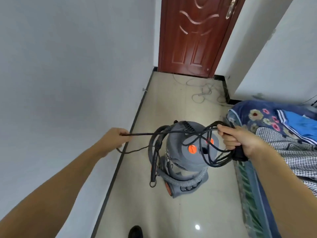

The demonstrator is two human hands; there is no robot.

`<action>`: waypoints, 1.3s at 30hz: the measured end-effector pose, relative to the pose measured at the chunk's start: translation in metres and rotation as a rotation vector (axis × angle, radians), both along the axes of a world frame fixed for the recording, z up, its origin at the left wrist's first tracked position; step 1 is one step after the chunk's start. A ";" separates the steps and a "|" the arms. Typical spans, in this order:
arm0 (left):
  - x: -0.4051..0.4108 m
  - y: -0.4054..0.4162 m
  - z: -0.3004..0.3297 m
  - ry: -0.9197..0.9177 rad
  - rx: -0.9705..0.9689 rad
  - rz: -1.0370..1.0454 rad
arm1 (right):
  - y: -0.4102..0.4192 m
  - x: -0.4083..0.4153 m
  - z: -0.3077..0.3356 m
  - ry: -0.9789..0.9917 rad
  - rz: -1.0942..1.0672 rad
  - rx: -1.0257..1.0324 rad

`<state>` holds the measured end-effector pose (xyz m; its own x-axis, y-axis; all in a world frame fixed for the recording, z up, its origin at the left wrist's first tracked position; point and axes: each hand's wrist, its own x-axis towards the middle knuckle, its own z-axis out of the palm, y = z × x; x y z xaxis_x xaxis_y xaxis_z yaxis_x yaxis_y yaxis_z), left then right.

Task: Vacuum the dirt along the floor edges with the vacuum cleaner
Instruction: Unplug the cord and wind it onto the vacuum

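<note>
A grey canister vacuum cleaner (190, 152) with orange knobs stands on the beige tiled floor (154, 212), its ribbed hose (181, 182) wound round its base. Above it hangs a black power cord (202, 146) in several loose loops. My right hand (240, 140) grips the bundle of loops together with the black plug. My left hand (115, 138) pinches one strand of the cord, stretched out to the left near the wall.
A white wall with a black skirting board (120, 160) runs along the left. A red-brown door (193, 35) closes the far end, with thin pale cable (202, 90) lying before it. A bed with flowered and checked bedding (274, 131) fills the right side. A dark shoe (135, 231) shows below.
</note>
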<state>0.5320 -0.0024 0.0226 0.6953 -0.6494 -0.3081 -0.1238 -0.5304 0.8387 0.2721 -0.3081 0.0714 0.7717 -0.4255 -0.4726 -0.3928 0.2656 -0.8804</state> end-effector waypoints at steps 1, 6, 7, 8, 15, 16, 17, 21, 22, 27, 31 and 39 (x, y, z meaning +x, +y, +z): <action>0.013 0.001 -0.003 -0.004 0.041 -0.059 | 0.000 0.005 -0.005 0.027 -0.041 0.011; 0.058 -0.003 -0.031 -0.035 0.146 -0.215 | 0.001 0.033 -0.023 -0.070 -0.529 0.478; 0.063 -0.003 -0.041 -0.076 0.169 -0.226 | 0.001 0.035 -0.024 -0.113 -0.652 0.623; 0.066 -0.003 -0.049 -0.104 0.182 -0.235 | 0.001 0.036 -0.026 -0.159 -0.765 0.720; -0.001 -0.081 -0.056 -0.413 0.441 -1.089 | -0.012 0.079 -0.023 -0.396 -1.052 0.439; -0.016 -0.098 -0.051 -0.475 0.422 -1.206 | -0.014 0.092 -0.026 -0.303 -0.964 0.242; -0.028 -0.115 -0.047 -0.553 0.415 -1.295 | -0.012 0.103 -0.028 -0.186 -0.804 -0.002; -0.019 -0.178 -0.025 -0.670 0.191 -1.245 | -0.006 0.129 -0.046 0.198 0.167 -0.688; -0.005 -0.191 -0.021 -0.709 0.111 -1.235 | -0.008 0.134 -0.050 0.229 0.332 -0.759; 0.049 -0.229 -0.028 -0.639 0.088 -1.089 | -0.031 0.154 -0.065 0.158 0.328 -0.465; 0.075 -0.251 -0.041 -0.501 0.079 -0.843 | -0.062 0.165 -0.062 -0.016 0.194 0.008; 0.105 -0.323 -0.022 -0.261 -0.095 -0.964 | -0.129 0.179 -0.039 0.239 0.415 -0.305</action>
